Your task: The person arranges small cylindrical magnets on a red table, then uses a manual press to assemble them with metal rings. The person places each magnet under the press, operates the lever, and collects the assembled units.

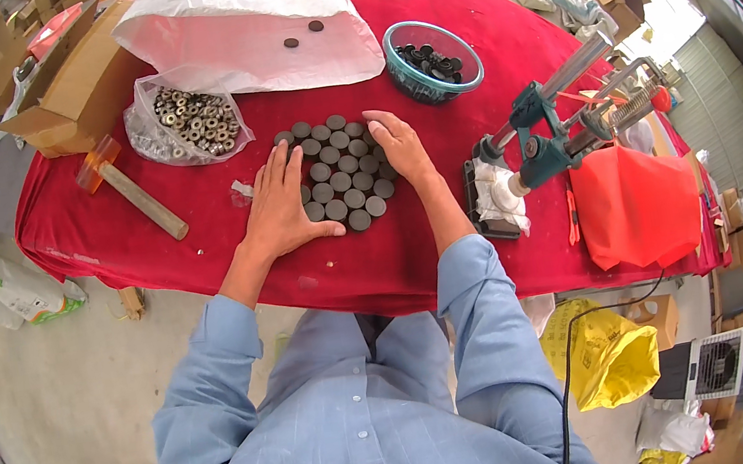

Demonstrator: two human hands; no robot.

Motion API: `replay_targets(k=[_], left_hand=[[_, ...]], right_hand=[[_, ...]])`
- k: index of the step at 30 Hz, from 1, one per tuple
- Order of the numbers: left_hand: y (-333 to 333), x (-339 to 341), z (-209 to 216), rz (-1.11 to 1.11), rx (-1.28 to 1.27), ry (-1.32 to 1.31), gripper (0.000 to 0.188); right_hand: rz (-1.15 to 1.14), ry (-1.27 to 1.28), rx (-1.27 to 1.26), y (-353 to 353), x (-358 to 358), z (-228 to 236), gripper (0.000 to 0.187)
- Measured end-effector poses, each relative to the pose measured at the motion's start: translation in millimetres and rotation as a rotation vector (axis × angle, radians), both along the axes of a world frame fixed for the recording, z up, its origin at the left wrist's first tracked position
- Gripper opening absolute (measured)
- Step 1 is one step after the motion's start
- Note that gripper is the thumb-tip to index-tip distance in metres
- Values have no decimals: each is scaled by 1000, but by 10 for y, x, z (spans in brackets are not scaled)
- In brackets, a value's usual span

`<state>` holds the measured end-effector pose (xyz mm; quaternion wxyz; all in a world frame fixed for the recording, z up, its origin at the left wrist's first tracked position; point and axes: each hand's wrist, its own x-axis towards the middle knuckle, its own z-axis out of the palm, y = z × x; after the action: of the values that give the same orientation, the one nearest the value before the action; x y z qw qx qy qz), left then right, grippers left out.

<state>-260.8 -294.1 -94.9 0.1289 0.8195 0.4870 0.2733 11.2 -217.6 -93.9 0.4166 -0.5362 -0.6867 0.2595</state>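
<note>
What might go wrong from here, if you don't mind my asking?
The grey discs lie loose between the left grip and right grip, so uneven pressure might make some slide apart. The clear bag of metal rings looks open, so a knock could spill them. The bowl of dark pieces stands beyond the right grip and might tip if bumped.

Here they are, the dark grey discs (341, 181), gathered in one tight cluster right around the middle of the frame, just above centre! Round, plain and matte, much alike in size, flat faces turned up. They're packed edge to edge in uneven rows, many touching, red slivers peeking through small gaps. Darker sides show along the cluster's lower edge; whether any are stacked, can't tell. At the right edge, some are partly hidden.
</note>
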Motion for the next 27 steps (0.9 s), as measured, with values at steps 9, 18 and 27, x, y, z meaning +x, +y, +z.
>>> replay_targets(k=[9,18,27], left_hand=[[-76,-10,68,41,-96,-14,152],[-144,-96,122,21,-47,85,129],[-496,-389,178,130,-119,-84,81]], right_hand=[[218,24,-67,202,-134,-63,43],[-92,66,-130,-538,133,427,33],[-307,-237,40,-1979,159,99,39]])
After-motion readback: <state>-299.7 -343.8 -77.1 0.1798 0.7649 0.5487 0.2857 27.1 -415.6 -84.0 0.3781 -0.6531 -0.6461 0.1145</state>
